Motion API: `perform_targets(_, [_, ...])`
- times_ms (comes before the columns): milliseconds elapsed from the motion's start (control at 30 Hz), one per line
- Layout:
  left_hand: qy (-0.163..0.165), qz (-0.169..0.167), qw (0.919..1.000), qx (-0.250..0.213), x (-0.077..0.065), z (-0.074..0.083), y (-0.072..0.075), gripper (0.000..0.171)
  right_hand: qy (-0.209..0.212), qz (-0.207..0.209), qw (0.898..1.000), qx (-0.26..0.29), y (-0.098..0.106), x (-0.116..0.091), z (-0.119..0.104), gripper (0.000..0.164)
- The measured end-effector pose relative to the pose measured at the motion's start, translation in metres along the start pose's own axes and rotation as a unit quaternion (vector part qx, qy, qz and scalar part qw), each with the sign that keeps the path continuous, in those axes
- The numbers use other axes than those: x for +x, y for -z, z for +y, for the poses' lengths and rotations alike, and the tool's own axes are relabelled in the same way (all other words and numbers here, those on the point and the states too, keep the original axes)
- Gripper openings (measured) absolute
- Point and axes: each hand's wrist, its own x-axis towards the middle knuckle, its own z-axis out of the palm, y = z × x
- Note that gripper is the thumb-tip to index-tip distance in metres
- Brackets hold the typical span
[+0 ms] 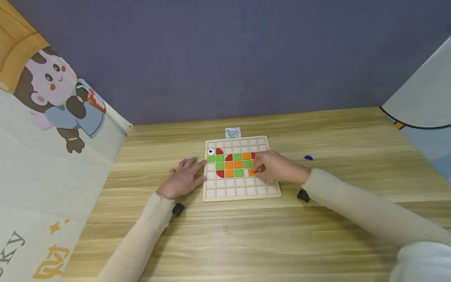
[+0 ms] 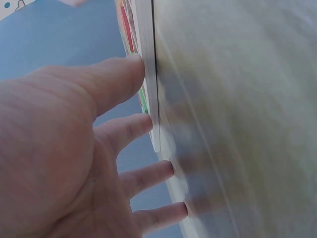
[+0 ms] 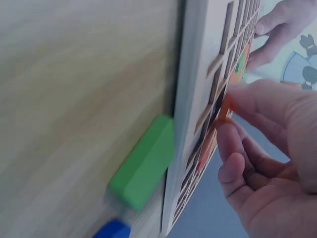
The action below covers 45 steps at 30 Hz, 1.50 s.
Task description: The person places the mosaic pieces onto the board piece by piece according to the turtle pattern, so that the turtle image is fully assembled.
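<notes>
A wooden grid board [image 1: 230, 192] lies on the table, its squares partly filled with green, orange and red tiles and a white eye tile [image 1: 211, 151]. Between thumb and fingertips, my right hand [image 1: 276, 166] pinches an orange square tile [image 3: 225, 106], tilted just over the board's lower right part. On the board's left edge my left hand [image 1: 181, 178] rests with fingers spread; in the left wrist view its thumb and index fingertip touch the frame. The right hand covers part of the board's right side in the head view.
A green block [image 3: 143, 161] lies against the board's right edge. Farther right on the table is a blue half-round piece [image 1: 308, 158]. A small picture card [image 1: 233, 132] sits at the board's far edge. Behind the table [image 1: 225, 243] stands a dark wall panel [image 1: 232, 58].
</notes>
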Motion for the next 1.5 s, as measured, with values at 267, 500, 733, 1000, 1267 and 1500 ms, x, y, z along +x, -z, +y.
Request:
perform_targets(267, [-0.001,0.001,1.0,0.002,0.002,0.002,0.0,0.062,0.0,0.002,1.0,0.002,-0.005,0.006,-0.005,0.011])
perform_targets(500, [-0.003,0.0,1.0,0.004,0.002,0.002,0.001,0.062,0.007,-0.015,1.0,-0.017,-0.004,-0.002,-0.008,0.018])
perform_targets(733, [0.0,0.001,1.0,0.003,0.003,0.002,-0.001,0.062,-0.011,-0.017,1.0,-0.015,0.014,-0.021,0.006,0.018])
perform_targets(1000, [-0.001,0.001,1.0,-0.001,0.003,0.002,-0.001,0.062,-0.02,-0.032,0.998,-0.04,0.026,-0.054,0.031,0.019])
perform_targets(1267, [-0.003,0.002,1.0,-0.004,0.003,0.002,0.001,0.062,-0.031,0.006,0.998,-0.045,0.017,-0.068,0.037,0.02])
perform_targets(1500, [-0.005,-0.001,1.0,-0.001,0.003,0.001,-0.001,0.062,0.0,0.069,0.997,-0.031,0.013,-0.054,0.03,0.018])
